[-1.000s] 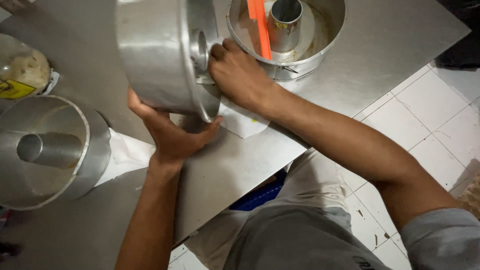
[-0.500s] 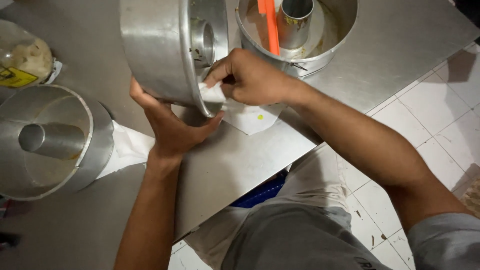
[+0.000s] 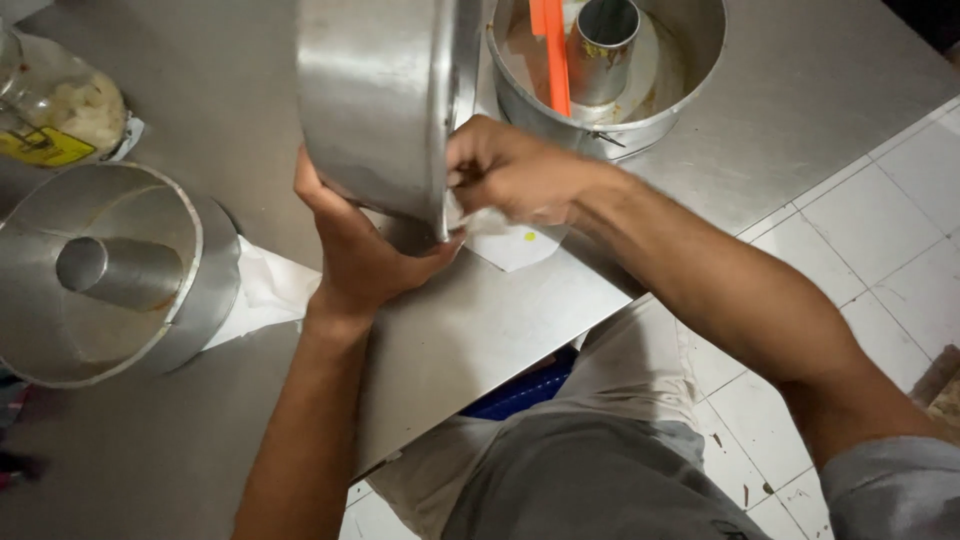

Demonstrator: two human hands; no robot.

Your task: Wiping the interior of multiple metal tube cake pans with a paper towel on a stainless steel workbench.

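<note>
The left hand (image 3: 365,255) gripped a tilted pan (image 3: 385,100) near the table's (image 3: 800,90) front edge; the right hand (image 3: 505,170) pinched paper (image 3: 510,240) against its rim, wiping apparently midway, inside unseen.

tilted pan (image 3: 380,100) between 2 tube pans (image 3: 100,270), on table (image 3: 800,100)

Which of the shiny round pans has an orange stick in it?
The tube pan at the top of the steel table, beyond the right hand. An orange stick leans inside; the other two pans hold none.
</note>
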